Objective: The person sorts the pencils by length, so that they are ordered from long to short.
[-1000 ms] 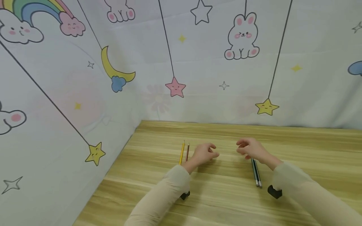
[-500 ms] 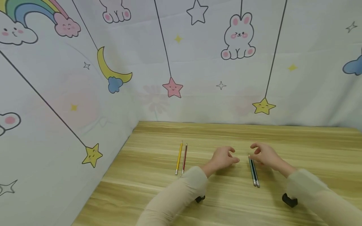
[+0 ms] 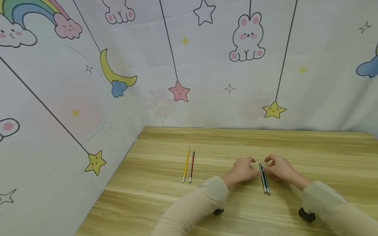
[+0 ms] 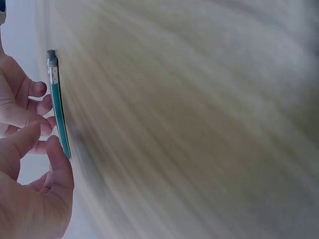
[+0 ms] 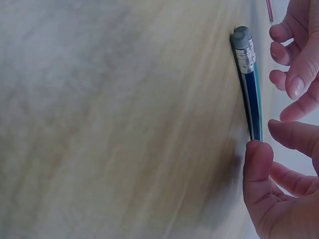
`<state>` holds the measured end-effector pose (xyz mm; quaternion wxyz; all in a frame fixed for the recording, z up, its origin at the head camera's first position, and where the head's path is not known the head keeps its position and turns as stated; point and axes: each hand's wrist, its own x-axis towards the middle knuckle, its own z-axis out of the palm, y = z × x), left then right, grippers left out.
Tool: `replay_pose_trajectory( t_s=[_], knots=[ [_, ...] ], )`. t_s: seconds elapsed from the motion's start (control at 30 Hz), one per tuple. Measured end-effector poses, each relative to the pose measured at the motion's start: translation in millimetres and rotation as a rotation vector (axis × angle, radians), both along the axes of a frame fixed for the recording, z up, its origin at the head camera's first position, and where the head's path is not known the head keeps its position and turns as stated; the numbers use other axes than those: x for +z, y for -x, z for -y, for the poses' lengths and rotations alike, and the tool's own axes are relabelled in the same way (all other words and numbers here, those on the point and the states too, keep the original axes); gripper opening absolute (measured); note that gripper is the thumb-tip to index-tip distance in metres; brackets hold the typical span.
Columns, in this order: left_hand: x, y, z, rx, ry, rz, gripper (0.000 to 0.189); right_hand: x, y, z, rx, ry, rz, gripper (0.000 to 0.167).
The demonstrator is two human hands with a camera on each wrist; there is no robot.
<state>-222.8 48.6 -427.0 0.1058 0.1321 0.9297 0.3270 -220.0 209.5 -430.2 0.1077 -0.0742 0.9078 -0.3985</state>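
A green pencil (image 3: 262, 177) and a dark blue pencil (image 3: 266, 182) lie side by side on the wooden table, erasers toward me. My left hand (image 3: 244, 168) is just left of them, its thumb tip close to the green pencil (image 4: 58, 107). On the other side is my right hand (image 3: 280, 168), thumb at the dark pencil (image 5: 253, 99); whether it touches is unclear. Both hands have bent, parted fingers with a gap between thumb and forefinger, and neither grips a pencil. The pencils' far parts are partly hidden by fingers in the wrist views.
To the left, a yellow pencil (image 3: 186, 165) and a dark red pencil (image 3: 192, 167) lie nearly parallel, apart from each other. A white cloth (image 3: 212, 108) printed with stars and rabbits stands along the back and left edges of the table (image 3: 153, 203).
My left hand has moved right, away from the yellow and red pencils, to the green one. My right hand has shifted slightly right and nearer to me. The pencils lie still.
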Motion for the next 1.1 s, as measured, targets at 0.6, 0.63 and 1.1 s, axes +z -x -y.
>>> replay_pose_trajectory(
  t_s=[0.6, 0.63, 1.1],
  knots=[
    [-3.8, -5.2, -14.2, -0.027, 0.184, -0.126, 0.045, -4.7, -3.6, 2.7, -0.005, -0.041, -0.024, 0.037],
    [-4.1, -5.4, -14.4, -0.031, 0.189, -0.130, 0.045, -4.6, -4.0, 3.1, -0.006, -0.045, -0.024, 0.037],
    [-4.9, -7.8, -22.1, 0.041, 0.161, -0.048, 0.030, -5.2, -5.1, 9.1, -0.039, -0.104, -0.043, 0.028]
  ],
)
